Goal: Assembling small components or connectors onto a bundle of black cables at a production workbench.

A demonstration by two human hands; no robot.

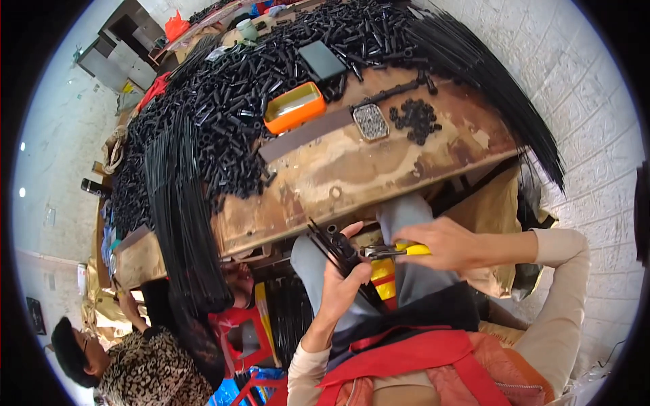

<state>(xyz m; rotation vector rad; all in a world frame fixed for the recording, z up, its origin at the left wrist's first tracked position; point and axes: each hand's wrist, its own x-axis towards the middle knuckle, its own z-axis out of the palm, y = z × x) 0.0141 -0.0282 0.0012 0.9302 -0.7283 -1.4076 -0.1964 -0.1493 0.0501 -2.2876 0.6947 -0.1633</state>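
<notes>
The left hand (342,271) grips a bundle of thin black rods (332,247), likely light, stiff and slippery. The right hand (443,243) squeezes yellow-handled pliers (393,252) at the bundle's middle.

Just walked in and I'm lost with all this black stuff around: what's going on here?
A seated person grips a bundle of thin black rods in the left hand and holds yellow-handled pliers to it with the right hand. The worn wooden bench ahead carries heaps of black tubes, an orange tray and small black rings. Another person works at lower left.
</notes>
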